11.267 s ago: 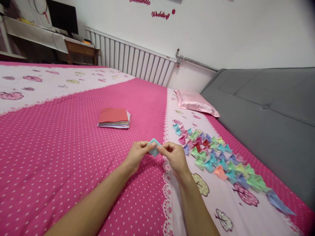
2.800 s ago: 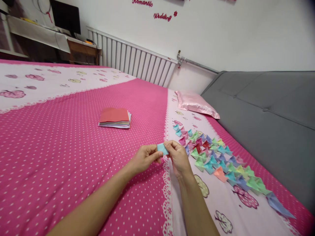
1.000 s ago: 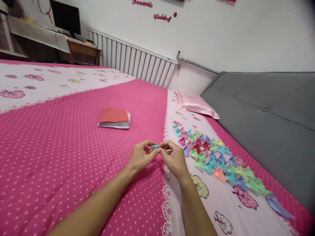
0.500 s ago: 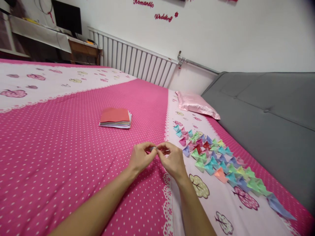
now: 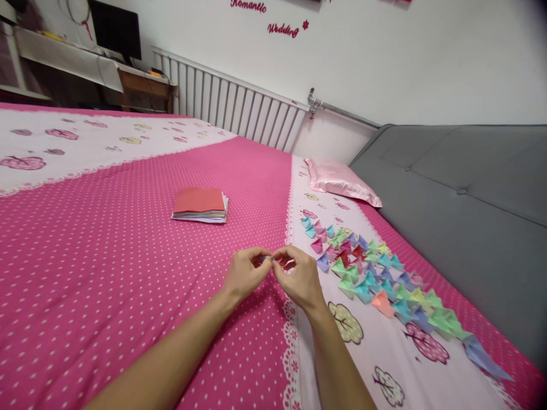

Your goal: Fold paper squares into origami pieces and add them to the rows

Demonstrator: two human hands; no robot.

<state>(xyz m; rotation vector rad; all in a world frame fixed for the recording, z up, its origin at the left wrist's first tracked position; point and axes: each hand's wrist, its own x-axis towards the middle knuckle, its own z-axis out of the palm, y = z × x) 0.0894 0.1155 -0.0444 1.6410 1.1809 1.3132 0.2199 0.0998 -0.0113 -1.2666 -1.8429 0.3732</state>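
My left hand (image 5: 247, 275) and my right hand (image 5: 300, 277) meet at their fingertips above the pink dotted bedspread. Both are closed in a pinch on a small folded piece of paper (image 5: 267, 258), bluish-grey, mostly hidden behind the fingers. Its folded shape I cannot make out. To the right of my right hand lie several rows of small folded paper boats (image 5: 366, 285) in blue, green, pink, red, yellow and orange. Beyond my left hand a stack of coloured paper sheets (image 5: 200, 204) rests on the bed, a red sheet on top.
A pink pillow (image 5: 342, 181) lies at the far right of the bed, against the grey padded headboard (image 5: 461, 171). Behind the bed stand a white radiator (image 5: 231, 94) and a desk (image 5: 145, 82) with a black monitor (image 5: 115, 31).
Both hands stay in nearly the same place, still pinching the paper. Slightly less of the paper shows between the fingers now. The boats and the paper stack have not moved.
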